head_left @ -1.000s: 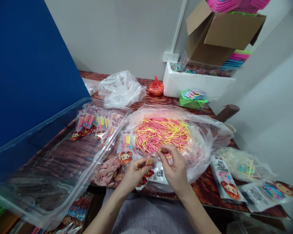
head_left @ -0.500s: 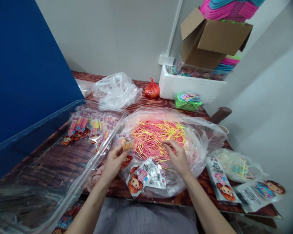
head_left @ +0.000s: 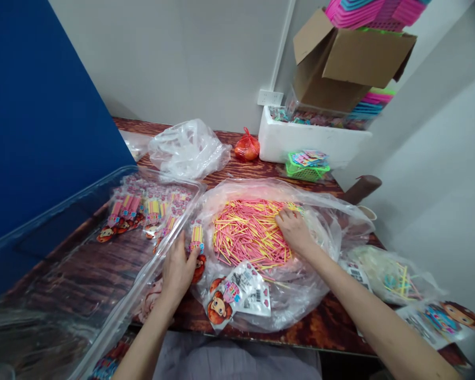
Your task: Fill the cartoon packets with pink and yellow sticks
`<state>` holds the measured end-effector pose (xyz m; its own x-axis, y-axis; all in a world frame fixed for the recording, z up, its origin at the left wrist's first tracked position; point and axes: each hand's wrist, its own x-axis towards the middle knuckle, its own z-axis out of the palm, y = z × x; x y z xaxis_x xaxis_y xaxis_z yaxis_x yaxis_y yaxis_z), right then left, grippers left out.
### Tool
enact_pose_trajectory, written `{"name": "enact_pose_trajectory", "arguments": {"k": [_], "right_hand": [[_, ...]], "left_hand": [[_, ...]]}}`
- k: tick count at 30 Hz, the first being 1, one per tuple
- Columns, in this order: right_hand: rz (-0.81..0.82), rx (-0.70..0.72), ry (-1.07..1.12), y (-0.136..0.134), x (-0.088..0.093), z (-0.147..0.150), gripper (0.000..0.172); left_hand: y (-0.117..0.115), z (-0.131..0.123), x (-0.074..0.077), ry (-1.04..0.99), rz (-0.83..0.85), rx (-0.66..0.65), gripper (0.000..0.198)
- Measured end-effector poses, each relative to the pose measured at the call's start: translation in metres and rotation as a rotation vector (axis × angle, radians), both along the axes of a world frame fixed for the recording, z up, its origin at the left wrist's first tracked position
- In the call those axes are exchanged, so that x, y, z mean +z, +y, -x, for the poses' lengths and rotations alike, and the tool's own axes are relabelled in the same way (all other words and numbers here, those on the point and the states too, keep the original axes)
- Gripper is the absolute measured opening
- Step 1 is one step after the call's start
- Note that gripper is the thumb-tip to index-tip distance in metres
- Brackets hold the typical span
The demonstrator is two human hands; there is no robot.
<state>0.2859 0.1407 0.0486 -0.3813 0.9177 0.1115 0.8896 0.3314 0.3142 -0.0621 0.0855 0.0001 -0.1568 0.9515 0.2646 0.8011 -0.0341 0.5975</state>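
A large clear plastic bag (head_left: 301,311) lies spread in front of me with a heap of thin pink and yellow sticks (head_left: 249,232) in it. The bent fingers of my right hand (head_left: 295,229) press into the heap's right side, tips hidden among the sticks. Left of the bag, my left hand (head_left: 177,269) grips a printed packet (head_left: 197,236) by its edge, thumb on its front. Yellow and pink sticks show through the packet's window. Silver packets with a cartoon figure (head_left: 237,295) lie on the bag's near edge.
At left stands a big clear tub (head_left: 142,269) with several filled packets (head_left: 152,211) inside. Behind are a crumpled plastic bag (head_left: 190,148), a red net bag of fruit (head_left: 247,145), a green basket (head_left: 306,170) and a white foam box (head_left: 312,140). More packets (head_left: 439,322) lie right.
My right hand has moved away and to the right, from above the sticks into them. My left hand has moved slightly left and down, and the packet now stands more upright in view.
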Motion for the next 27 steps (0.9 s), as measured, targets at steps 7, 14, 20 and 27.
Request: {"name": "enact_pose_trajectory", "arguments": {"k": [7, 14, 20, 27], "right_hand": [[0.05, -0.02, 0.029, -0.002, 0.006, -0.004, 0.022], [0.137, -0.071, 0.053, 0.003, 0.009, 0.0, 0.023], [0.178, -0.124, 0.036, 0.004, 0.012, 0.014, 0.026], [0.186, -0.175, 0.107, 0.01, 0.012, 0.039, 0.027]], "left_hand": [[-0.013, 0.006, 0.006, 0.002, -0.02, -0.057, 0.054], [-0.023, 0.002, 0.016, 0.006, -0.088, -0.085, 0.046], [-0.03, 0.002, 0.02, -0.021, -0.075, -0.089, 0.046], [-0.03, 0.001, 0.02, -0.038, -0.067, -0.11, 0.046]]}}
